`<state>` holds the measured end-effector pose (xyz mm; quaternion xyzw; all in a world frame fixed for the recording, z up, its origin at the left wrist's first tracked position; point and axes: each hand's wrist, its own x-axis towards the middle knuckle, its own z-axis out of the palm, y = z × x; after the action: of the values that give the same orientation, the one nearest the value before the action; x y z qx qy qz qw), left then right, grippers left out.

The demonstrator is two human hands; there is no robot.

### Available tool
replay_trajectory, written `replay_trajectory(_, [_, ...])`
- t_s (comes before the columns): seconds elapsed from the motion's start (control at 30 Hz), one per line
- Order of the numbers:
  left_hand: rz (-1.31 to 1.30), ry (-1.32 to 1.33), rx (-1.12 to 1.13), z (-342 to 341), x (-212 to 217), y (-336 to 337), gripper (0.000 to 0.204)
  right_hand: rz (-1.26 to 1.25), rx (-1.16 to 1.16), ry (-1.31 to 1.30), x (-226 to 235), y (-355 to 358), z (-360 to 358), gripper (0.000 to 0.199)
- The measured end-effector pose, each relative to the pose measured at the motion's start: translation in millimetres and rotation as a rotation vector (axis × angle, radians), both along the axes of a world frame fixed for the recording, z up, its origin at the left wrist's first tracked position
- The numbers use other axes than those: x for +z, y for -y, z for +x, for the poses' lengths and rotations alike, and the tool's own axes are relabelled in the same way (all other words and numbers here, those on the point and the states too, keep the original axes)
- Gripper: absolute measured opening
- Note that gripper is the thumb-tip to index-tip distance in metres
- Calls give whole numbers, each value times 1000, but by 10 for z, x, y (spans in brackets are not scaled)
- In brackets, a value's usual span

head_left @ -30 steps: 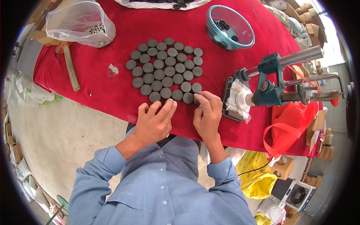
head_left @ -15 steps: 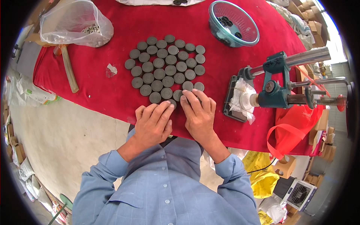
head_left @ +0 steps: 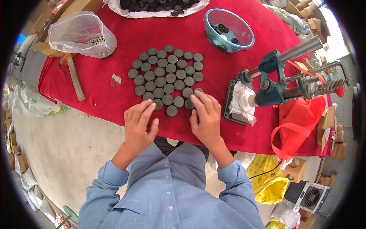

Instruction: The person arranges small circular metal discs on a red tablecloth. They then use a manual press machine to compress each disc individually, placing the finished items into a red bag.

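Observation:
Many round dark grey discs (head_left: pixel 160 81), thick like caps, stand side by side in a loose cluster on the red cloth. Their near edge lies between my two hands. My left hand (head_left: pixel 139 123) is open at the cluster's near left side, its fingertips at a disc (head_left: pixel 148 96) there. On the near right side, my right hand (head_left: pixel 206 115) has its fingers apart, the tips against or just over the discs at that edge. One disc (head_left: pixel 172 111) sits nearest me, in the gap between the hands. Neither hand grips a disc.
A green hand press (head_left: pixel 268 82) stands at the right beside a red bag (head_left: pixel 301 122). Behind are a teal basket (head_left: pixel 249 39) with black rings and a white sack (head_left: pixel 152 14) of black pieces. At the left are a hammer (head_left: pixel 76 78) and a clear plastic bag (head_left: pixel 82 32) of small parts.
My left hand has moved left, away from the nearest disc, and its thumb has spread. My right hand has shifted slightly right. The view now takes in more of the table's far side.

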<state>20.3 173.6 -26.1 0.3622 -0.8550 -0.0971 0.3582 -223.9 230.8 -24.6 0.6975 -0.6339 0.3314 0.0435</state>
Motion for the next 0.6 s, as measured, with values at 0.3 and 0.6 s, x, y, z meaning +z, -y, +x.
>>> replay_trajectory(0.3, [179, 24, 100, 8, 41, 57, 92, 134, -96, 166, -74, 4, -41, 94])
replay_trajectory(0.6, [167, -82, 52, -141, -93, 150, 81, 43, -64, 84, 223, 351, -96, 48])
